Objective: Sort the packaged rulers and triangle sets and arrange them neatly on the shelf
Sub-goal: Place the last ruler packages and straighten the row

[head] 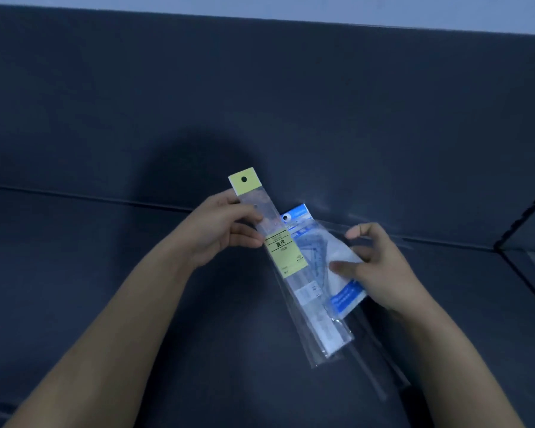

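Over triangle set [317, 242] edge, ruler pack [286, 254]

Bare dark shelf [84, 257] to the left and behind; perhaps a divider edge [525, 213] at far right.

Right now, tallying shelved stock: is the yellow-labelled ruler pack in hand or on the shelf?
In hand: the left hand pinches the ruler pack, tilted, over the triangle set in the right hand.

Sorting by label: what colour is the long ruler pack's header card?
Pale yellow header card with a black hole, clearest in the head view.
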